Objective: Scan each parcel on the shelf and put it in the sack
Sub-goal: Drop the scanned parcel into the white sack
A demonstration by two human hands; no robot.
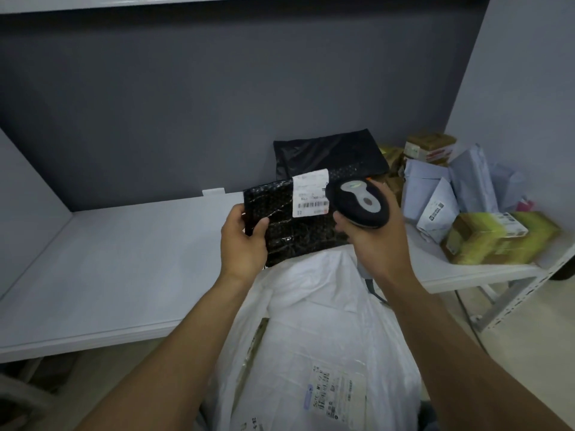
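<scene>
The left hand [244, 241] pinches the left edge of the black parcel [280, 225] in its grip, just above the white sack [311, 306]. The right hand [373, 244] has its grip wrapped round the scanner [361, 203], whose head is at the parcel's white label [311, 194]. More parcels [466, 197] lie on the shelf [124, 259], beyond the sack to its right.

Head-worn wide view, forward and down, close over the shelf [124, 259]

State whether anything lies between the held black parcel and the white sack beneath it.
Nothing visible does. The left hand holds the black parcel just above the white sack, and the scanner in the right hand sits over the parcel's label, not beneath it. Whether the sack's mouth is open cannot be told.
</scene>
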